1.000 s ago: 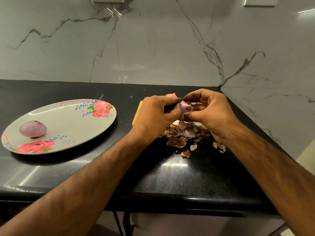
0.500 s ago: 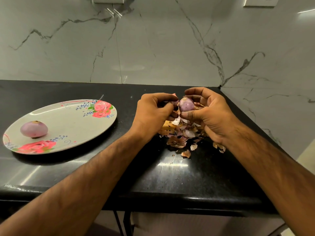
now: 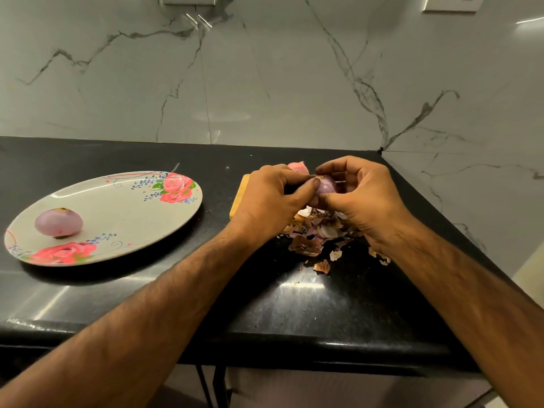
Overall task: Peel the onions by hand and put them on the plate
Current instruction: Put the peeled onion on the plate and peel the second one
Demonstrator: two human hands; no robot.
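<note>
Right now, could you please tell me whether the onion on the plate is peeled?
Peeled: the onion on the plate shows smooth pale-purple flesh, with no papery brown skin.

The black countertop (image 3: 323,304) carries a floral plate (image 3: 123,219), a wooden board (image 3: 240,195) and onion skins (image 3: 312,240).

Kitchen, likely in home. Black polished stone desk (image 3: 323,304) against white marble-veined wall tiles (image 3: 265,83). Floral plate (image 3: 123,219) with peeled onion (image 3: 58,222), heap of onion skins (image 3: 312,237), wooden board (image 3: 240,198) on desk.
</note>
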